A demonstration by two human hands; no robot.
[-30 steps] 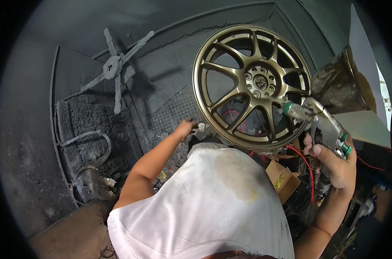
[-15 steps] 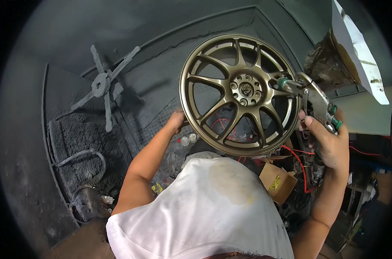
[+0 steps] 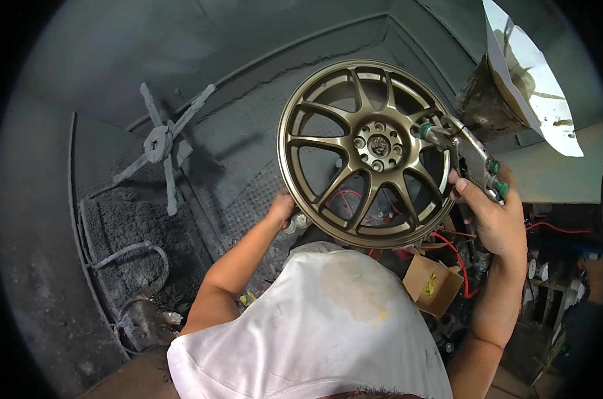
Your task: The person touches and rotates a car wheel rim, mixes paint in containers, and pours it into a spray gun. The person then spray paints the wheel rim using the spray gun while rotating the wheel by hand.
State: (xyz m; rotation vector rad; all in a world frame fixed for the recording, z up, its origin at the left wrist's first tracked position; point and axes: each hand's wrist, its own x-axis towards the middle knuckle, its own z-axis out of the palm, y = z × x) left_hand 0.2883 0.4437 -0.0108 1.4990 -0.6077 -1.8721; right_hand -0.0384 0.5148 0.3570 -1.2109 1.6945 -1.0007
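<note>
A bronze multi-spoke alloy wheel is held up in front of me, its face toward me. My left hand is closed at the wheel's lower left edge, its fingers mostly hidden behind the rim. On the right side, my right hand wraps round a metal spray gun with green knobs and a green nozzle end. The nozzle is over the right-hand spokes near the hub, and it looks apart from the wheel. My thumb lies along the side of the gun.
A grey-coated spoked stand is at the left, above a rough, coated block. A stained paper sheet hangs over a dirty container at upper right. Below the wheel are a cardboard box and a red hose.
The view has shifted slightly. My left hand has slid a little lower along the wheel's edge. My right hand and the spray gun sit slightly closer to the hub.
</note>
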